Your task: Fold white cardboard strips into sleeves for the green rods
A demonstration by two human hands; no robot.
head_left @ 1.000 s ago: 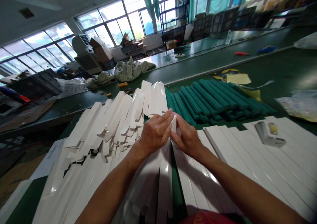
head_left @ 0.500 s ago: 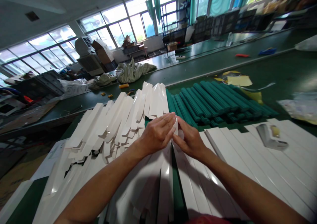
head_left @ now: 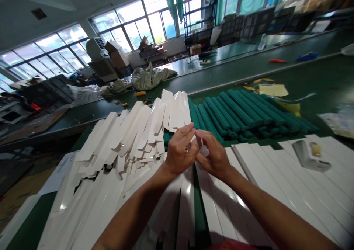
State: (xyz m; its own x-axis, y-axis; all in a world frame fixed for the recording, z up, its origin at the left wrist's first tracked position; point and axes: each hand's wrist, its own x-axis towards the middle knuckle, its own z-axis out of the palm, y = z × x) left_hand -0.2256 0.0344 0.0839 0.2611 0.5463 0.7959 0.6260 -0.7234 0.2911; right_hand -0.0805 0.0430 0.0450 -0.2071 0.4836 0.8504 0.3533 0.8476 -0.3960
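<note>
My left hand (head_left: 181, 150) and my right hand (head_left: 211, 152) meet in the middle of the head view, fingertips almost touching. Between them is the end of a white carton (head_left: 204, 149), mostly covered by the fingers. My left fingers are bent in a pinch at its end, while my right fingers and thumb curve round its other side. To the left lies a heap of long white cartons (head_left: 132, 128) with open end flaps. Behind my right hand, dark green ribbed rods (head_left: 235, 111) are stacked in a pile.
Flat white cartons (head_left: 279, 176) lie side by side at right, with a small white box with a yellow spot (head_left: 312, 155) on top. Farther back are yellow paper (head_left: 273, 90), a red-handled tool (head_left: 277, 61) and a crumpled sack (head_left: 151, 77) on the green table (head_left: 232, 73).
My left fingers have gone from lying nearly straight over the carton end to bending in a pinch. My right hand has stayed round the carton. The view has shifted slightly.
</note>
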